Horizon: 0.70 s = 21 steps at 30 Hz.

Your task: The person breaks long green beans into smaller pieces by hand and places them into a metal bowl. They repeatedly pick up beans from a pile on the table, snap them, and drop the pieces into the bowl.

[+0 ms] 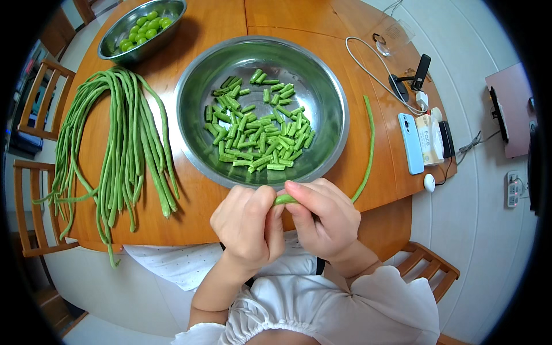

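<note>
Between my two hands is a green long bean (285,199), pinched by the fingers and thumbs of both. My left hand (248,222) grips its left end, and my right hand (325,215) holds it just to the right. Its long tail emerges past my right hand and curves up along the tabletop. Both hands are at the near rim of a wide stainless steel basin (332,129). Many short pieces of long bean (263,138) lie on the basin's bottom. To the left, a bundle of whole long beans (116,142) is draped over the table, some ends hanging past its edge.
A steel bowl of green grapes (146,32) stands at the back left of the wooden table (302,19). Along the right edge are a glass cup (394,39), a white cable (366,69), a black stand (401,86), a light-blue phone (411,144) and a tissue pack (429,140). Wooden chairs (36,207) flank the table.
</note>
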{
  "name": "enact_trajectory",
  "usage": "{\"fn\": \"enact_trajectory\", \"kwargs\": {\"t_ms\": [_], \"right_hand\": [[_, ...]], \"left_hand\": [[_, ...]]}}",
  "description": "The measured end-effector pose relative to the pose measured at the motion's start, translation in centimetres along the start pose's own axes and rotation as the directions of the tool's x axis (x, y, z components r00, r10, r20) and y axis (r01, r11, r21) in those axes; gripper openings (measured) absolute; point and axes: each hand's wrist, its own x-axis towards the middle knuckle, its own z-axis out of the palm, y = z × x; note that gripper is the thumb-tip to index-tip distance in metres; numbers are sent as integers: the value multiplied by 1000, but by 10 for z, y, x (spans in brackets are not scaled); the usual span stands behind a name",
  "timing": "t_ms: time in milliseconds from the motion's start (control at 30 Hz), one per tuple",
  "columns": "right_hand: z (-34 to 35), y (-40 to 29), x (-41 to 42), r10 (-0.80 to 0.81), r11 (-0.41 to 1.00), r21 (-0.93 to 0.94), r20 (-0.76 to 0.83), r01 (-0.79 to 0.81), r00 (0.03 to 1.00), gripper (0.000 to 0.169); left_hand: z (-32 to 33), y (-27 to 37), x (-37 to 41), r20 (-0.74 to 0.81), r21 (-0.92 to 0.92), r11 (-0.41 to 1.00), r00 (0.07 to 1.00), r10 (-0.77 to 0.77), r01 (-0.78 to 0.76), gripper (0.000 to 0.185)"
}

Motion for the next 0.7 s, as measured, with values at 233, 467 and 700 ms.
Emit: {"fn": "enact_trajectory", "kwargs": {"t_ms": [233,467,700], "right_hand": [[12,-9,0,42,999,-1,-16,-42,999,32],[13,-9,-10,128,983,135,-17,-125,992,25],[2,-5,-11,180,959,225,-21,-171,983,23]], "left_hand": [[11,12,-10,-61,-523,793,914,-400,312,16],[4,30,-7,231,-810,329,779,-583,487,21],[2,20,-6,142,-933,196,811,-567,301,19]]}}
